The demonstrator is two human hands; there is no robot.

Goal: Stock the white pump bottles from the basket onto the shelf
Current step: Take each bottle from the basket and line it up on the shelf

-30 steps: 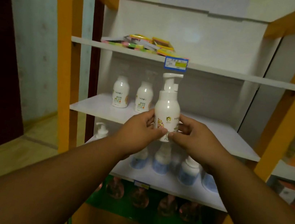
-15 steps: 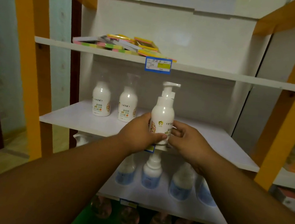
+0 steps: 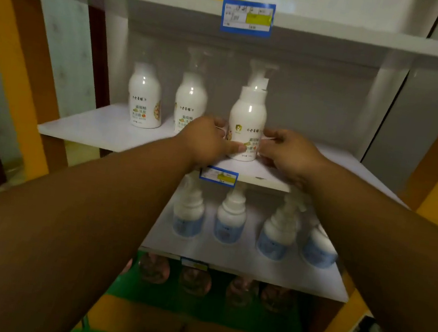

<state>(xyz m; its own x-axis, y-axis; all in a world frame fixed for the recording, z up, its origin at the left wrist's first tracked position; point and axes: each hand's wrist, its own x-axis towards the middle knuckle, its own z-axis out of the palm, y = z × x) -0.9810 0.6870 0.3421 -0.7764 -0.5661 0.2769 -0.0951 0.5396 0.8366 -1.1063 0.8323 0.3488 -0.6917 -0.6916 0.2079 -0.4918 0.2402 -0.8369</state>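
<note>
- Both forearms are reaching forward, level, toward the middle shelf [image 3: 98,132].
- The left hand [image 3: 207,140] is wrapping its fingers around the left side of the white pump bottle [image 3: 247,122], thumb lying across the label.
- The right hand [image 3: 288,154] is clasping the bottle's right side.
- The bottle is standing upright near the shelf's front edge, base appearing to be touching the board.
- Two matching bottles [image 3: 144,99] are standing to its left, farther back.
- Bare shelf is lying open to the right.
</note>
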